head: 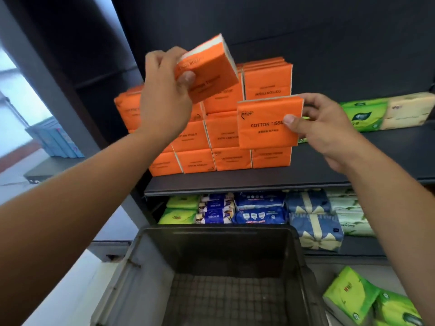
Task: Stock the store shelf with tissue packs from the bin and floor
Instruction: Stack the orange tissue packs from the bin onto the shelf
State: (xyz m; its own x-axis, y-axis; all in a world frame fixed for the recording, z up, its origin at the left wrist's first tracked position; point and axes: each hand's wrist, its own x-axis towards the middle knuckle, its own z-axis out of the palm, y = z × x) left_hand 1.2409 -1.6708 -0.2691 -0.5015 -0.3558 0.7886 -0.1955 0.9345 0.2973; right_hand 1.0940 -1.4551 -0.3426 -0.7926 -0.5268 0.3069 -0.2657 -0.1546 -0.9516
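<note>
My left hand (pixel 164 95) grips an orange tissue pack (pixel 211 67), tilted and raised above the left part of the orange stack (pixel 223 128) on the dark shelf (pixel 247 182). My right hand (pixel 327 128) pinches a second orange pack (pixel 266 123) marked "COTTON TISSUE" by its right edge, upright in front of the stack's right column. The dark bin (pixel 223 267) stands below with nothing visible in it. Green packs (pixel 367 300) lie on the floor at the lower right.
Green and cream packs (pixel 386 111) sit on the same shelf to the right. The lower shelf holds green, blue and ribboned packs (pixel 259 208). A dark upright post (pixel 58 74) stands at the left, with blue items (pixel 56 142) on a ledge beyond.
</note>
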